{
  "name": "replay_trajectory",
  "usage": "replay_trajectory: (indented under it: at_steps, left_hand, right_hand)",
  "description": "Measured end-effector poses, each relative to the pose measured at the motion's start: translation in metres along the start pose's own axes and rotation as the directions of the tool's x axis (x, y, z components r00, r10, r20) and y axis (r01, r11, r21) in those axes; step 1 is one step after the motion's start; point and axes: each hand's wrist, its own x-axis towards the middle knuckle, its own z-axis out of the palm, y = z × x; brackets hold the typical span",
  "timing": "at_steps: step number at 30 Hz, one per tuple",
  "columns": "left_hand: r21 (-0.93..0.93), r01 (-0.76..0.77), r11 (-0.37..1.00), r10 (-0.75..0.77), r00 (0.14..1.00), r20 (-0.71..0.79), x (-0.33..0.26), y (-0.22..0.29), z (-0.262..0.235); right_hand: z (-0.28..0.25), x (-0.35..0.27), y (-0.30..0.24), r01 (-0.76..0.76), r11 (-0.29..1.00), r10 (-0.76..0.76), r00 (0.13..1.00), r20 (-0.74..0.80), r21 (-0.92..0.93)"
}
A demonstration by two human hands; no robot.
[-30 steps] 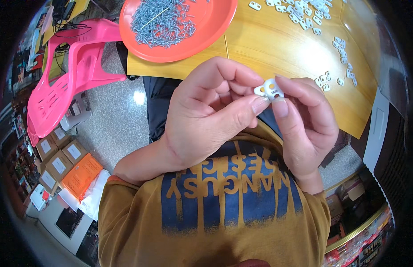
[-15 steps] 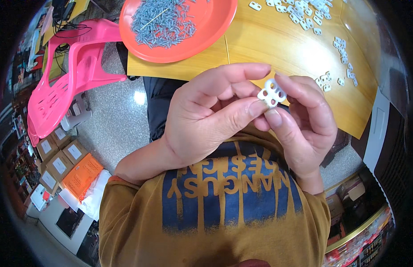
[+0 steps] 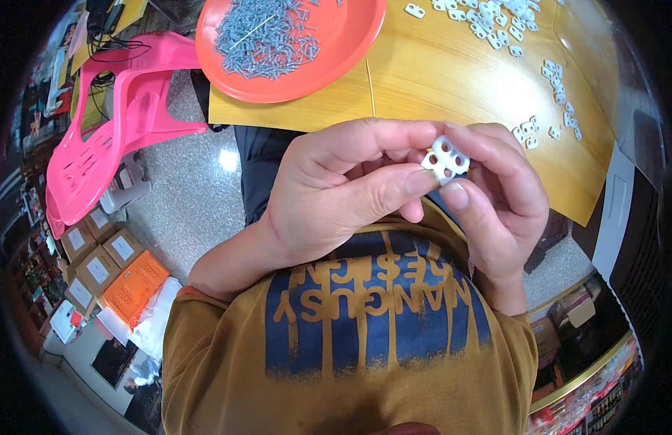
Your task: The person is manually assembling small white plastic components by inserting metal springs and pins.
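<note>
Between my two hands is a pair of small white two-holed plastic pieces point(image 3: 439, 168), one overlapping the other, four-hole side toward me. My left hand point(image 3: 336, 185) pinches them at their lower left, thumb in front. The fingers of my right hand point(image 3: 501, 196) curl around the right side, its index finger along the upper edge and its thumb just below. Fingers hide the backs of the pieces. Both hands are raised in front of my brown shirt, at the near edge of the yellow wood-grain table point(image 3: 452, 83).
A red round tray point(image 3: 343, 61) with a heap of small metal screws point(image 3: 260, 43) stands at the table's left. Loose white pieces point(image 3: 495, 25) lie at the far right, with smaller groups point(image 3: 526, 132) nearer. A pink plastic chair point(image 3: 126, 109) and cardboard boxes point(image 3: 97, 268) are to the left.
The white pieces have tilted and shifted slightly down and right. My left index finger has come down toward them, and my right fingertips have moved a little.
</note>
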Motion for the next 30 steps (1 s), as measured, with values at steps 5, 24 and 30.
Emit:
replay_trajectory:
  at_steps: [5,24,30]
  left_hand:
    - [-0.033,0.011,0.999,-0.012,0.999,-0.032,-0.0011,-0.0014,0.0023]
    - [0.023,-0.031,0.999,0.032,0.999,-0.032,-0.0007,-0.001,0.0049]
    - [0.056,-0.075,0.996,0.079,0.995,-0.062,-0.0009,-0.0061,0.0046]
  right_hand:
    - [0.0005,-0.0011,0.0007,0.042,0.998,-0.042,0.999,0.016,-0.049]
    - [-0.0019,0.0007,-0.0019,0.071,0.981,-0.063,0.997,0.048,-0.181]
    - [0.0011,-0.0007,0.0005,0.095,0.975,-0.089,0.995,0.036,-0.201]
